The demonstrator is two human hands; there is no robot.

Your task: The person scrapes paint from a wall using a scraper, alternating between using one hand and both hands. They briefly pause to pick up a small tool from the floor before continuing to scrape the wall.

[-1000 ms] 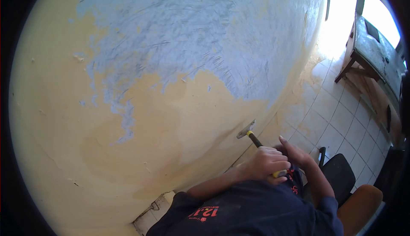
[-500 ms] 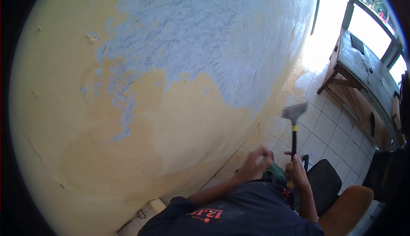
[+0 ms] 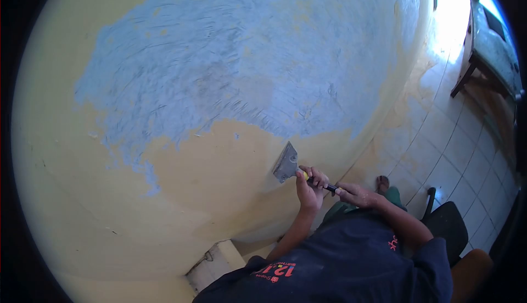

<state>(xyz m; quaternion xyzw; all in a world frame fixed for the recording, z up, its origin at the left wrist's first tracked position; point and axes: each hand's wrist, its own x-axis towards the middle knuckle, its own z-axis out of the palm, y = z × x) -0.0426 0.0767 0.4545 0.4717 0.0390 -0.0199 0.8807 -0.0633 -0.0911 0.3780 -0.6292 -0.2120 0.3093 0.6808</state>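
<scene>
Both hands are closed around one scraper (image 3: 286, 163), just right of the middle of the frame. The left hand (image 3: 310, 186) is curled tight around the front of the handle, right behind the yellow collar. The right hand (image 3: 354, 195) grips the black rear end of the handle, just beside the left. The scraper's flat metal blade lies against the wall (image 3: 164, 193), at the lower edge of the big blue-grey scraped patch (image 3: 230, 67) where it meets the remaining yellow paint. At the bottom of the frame is the person's dark blue shirt (image 3: 351, 259) with red lettering. White floor tiles (image 3: 455, 144) run along the right side, with a black chair seat (image 3: 446, 225) at the lower right and a wooden table (image 3: 491, 50) at the upper right. A pale block (image 3: 217, 262) sits at the foot of the wall, bottom centre.
</scene>
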